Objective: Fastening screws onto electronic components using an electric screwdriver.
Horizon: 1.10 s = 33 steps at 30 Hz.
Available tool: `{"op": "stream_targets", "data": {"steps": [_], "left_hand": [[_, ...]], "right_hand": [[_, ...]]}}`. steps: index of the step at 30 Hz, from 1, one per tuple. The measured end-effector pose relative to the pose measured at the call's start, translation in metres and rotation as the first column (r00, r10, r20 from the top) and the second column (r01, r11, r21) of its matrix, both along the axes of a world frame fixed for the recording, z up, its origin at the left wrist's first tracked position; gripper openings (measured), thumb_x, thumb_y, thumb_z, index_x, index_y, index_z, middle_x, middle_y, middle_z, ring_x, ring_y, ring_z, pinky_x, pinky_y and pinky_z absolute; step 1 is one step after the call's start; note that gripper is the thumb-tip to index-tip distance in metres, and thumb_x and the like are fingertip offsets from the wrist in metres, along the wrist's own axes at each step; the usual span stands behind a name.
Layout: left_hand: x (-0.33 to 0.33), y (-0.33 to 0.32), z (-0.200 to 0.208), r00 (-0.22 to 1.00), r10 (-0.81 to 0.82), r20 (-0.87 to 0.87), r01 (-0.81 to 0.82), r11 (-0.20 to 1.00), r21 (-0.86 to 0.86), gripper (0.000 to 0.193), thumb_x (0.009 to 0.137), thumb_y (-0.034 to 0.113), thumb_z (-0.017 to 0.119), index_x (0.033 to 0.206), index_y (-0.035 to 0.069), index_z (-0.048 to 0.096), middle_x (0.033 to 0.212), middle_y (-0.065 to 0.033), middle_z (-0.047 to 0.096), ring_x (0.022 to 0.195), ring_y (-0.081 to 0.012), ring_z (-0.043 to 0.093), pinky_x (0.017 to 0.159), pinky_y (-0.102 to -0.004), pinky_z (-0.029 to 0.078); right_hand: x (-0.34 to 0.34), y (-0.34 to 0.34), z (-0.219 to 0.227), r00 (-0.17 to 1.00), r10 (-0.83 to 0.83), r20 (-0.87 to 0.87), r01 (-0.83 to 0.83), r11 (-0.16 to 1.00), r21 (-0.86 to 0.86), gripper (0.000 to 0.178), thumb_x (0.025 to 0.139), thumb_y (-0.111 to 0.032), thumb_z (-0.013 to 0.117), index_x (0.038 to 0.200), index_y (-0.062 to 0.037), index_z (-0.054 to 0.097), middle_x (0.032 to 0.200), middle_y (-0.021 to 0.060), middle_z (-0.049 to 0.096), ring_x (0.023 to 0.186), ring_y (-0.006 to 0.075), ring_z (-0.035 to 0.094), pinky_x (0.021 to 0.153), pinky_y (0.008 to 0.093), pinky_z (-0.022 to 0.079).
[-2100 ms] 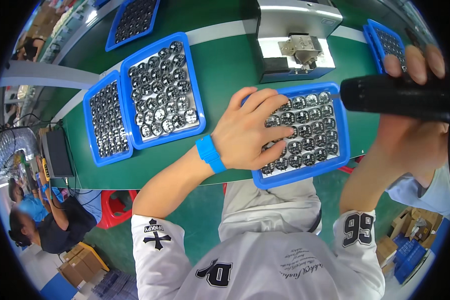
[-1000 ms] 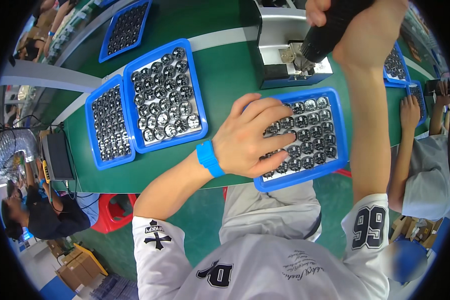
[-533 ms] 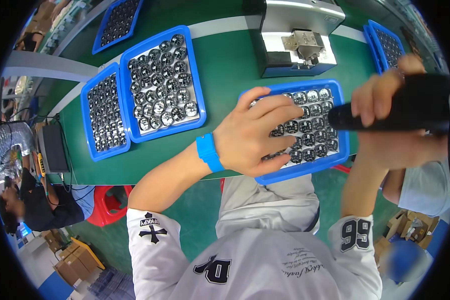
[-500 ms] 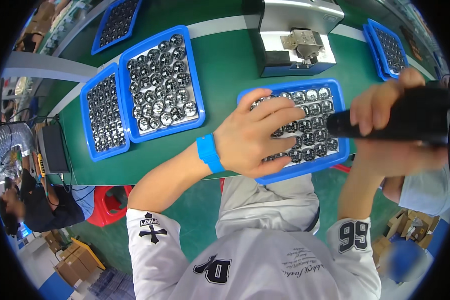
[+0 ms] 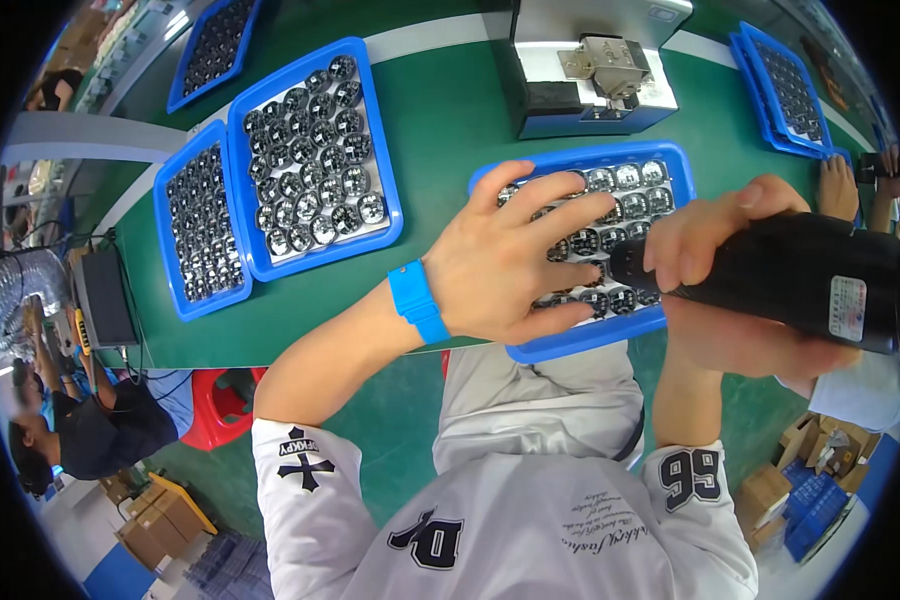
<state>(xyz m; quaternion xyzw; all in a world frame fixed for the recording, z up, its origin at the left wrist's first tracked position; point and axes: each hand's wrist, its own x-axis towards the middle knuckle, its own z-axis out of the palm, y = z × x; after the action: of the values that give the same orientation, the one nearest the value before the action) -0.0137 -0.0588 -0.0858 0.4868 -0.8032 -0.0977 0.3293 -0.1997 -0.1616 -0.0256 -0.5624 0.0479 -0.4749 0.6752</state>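
Note:
Spread over a blue tray (image 5: pixel 595 343) in front of me is my left hand (image 5: pixel 495 262), fingers apart and lying across several shiny round parts (image 5: pixel 627 177) set in rows. A blue band (image 5: pixel 418 300) circles its wrist. My right hand (image 5: pixel 685 250) is wrapped round a black electric screwdriver (image 5: pixel 785 262). The screwdriver's narrow nose lies over the right-middle part of the tray, beside my left fingertips. Its tip is hard to make out, so I cannot tell whether it touches a part.
Two blue trays (image 5: pixel 395 215) of similar parts sit to the left, with another tray (image 5: pixel 174 98) farther back. A metal machine (image 5: pixel 595 120) stands behind my tray. Stacked trays (image 5: pixel 760 105) and another person's hand (image 5: pixel 837 190) are at the far right.
My right hand has moved left with the screwdriver, bringing its nose farther over the tray. My left hand stays spread on the parts. Another person's hand has appeared at the far right.

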Motion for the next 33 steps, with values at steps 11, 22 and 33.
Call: {"op": "stream_targets", "data": {"steps": [11, 22, 33], "left_hand": [[0.000, 0.001, -0.002, 1.000, 0.014, -0.006, -0.014, 1.000, 0.012, 0.026, 0.078, 0.044, 0.077, 0.093, 0.024, 0.083, 0.142, -0.0083, 0.056, 0.134, -0.0299, 0.045, 0.115, -0.0551, 0.028], [-0.001, 0.000, 0.001, 1.000, 0.020, 0.008, -0.020, 1.000, -0.003, 0.028, 0.080, 0.044, 0.075, 0.096, 0.023, 0.084, 0.139, -0.0078, 0.057, 0.134, -0.0296, 0.045, 0.115, -0.0551, 0.028], [0.003, 0.002, 0.000, 1.000, -0.006, 0.016, 0.006, 1.000, -0.009, 0.028, 0.078, 0.041, 0.077, 0.100, 0.025, 0.081, 0.140, -0.0089, 0.058, 0.132, -0.0320, 0.049, 0.115, -0.0565, 0.028]], "right_hand": [[0.004, 0.009, -0.004, 0.996, -0.015, -0.084, 0.018, 0.999, 0.034, 0.109, 0.068, -0.096, 0.057, 0.119, -0.0005, 0.048, 0.071, 0.0117, 0.058, 0.055, 0.0210, 0.053, 0.054, 0.0356, 0.047], [0.004, 0.002, -0.003, 0.987, -0.018, -0.160, 0.027, 0.998, 0.056, 0.112, 0.061, -0.099, 0.059, 0.115, -0.0011, 0.051, 0.067, 0.0109, 0.057, 0.054, 0.0217, 0.055, 0.054, 0.0346, 0.048], [0.022, -0.053, 0.066, 0.989, -0.082, -0.123, 0.046, 0.961, -0.272, 0.091, 0.087, -0.080, 0.052, 0.130, -0.0001, 0.050, 0.074, 0.0052, 0.055, 0.058, 0.0182, 0.052, 0.060, 0.0340, 0.044]]}}
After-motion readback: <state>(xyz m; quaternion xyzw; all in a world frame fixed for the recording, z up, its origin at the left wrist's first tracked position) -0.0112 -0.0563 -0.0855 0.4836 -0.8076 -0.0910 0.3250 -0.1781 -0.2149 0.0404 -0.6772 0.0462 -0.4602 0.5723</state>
